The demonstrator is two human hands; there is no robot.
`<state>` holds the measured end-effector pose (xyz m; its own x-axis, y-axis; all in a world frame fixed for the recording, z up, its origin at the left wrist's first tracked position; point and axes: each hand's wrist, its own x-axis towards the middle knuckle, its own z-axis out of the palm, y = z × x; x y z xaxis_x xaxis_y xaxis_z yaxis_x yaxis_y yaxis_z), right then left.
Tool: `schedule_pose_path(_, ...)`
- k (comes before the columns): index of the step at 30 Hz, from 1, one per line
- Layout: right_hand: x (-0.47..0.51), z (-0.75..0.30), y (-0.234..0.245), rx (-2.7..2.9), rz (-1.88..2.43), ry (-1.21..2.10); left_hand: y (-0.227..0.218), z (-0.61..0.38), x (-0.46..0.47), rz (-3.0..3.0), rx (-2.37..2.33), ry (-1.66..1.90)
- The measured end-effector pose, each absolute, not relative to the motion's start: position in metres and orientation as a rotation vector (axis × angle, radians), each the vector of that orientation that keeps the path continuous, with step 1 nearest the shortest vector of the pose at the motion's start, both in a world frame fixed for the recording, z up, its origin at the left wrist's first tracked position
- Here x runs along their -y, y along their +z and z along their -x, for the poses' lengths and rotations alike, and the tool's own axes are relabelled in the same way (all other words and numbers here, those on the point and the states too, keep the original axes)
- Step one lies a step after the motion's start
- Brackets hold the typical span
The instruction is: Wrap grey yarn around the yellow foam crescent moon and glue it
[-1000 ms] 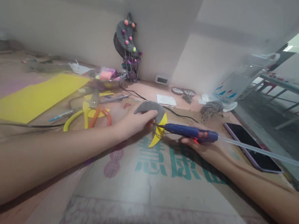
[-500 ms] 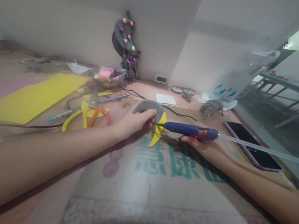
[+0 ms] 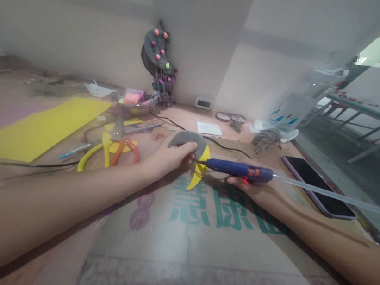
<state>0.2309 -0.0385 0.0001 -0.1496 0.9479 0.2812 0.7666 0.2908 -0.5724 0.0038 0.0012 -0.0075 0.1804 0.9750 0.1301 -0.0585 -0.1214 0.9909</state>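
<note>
My left hand (image 3: 169, 157) grips a crescent-shaped piece (image 3: 194, 150), grey and fuzzy on its upper half and bare yellow on its lower tip, held just above the cardboard sheet (image 3: 198, 237). My right hand (image 3: 252, 188) is wrapped round a blue hot glue gun (image 3: 238, 169) with a small red light. A clear glue stick (image 3: 337, 197) juts out of its back to the right. The gun's nozzle touches the crescent where grey meets yellow.
A black phone (image 3: 317, 186) lies to the right. Orange-handled scissors (image 3: 124, 145), yellow foam scraps, a yellow sheet (image 3: 45, 128) and cables lie to the left. A ball of grey yarn (image 3: 265, 141), a plastic bag and a finished beaded crescent (image 3: 159, 59) sit by the wall.
Both hands, the crescent and the glue gun have stayed almost where they were; only the view has shifted slightly.
</note>
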Motion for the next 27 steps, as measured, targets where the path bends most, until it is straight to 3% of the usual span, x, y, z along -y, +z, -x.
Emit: schedule_pose_path(27, 0.041, -0.229, 0.010, 1.959, 1.585, 0.434, 0.000, -0.007, 0.000, -1.208, -0.899, 1.161)
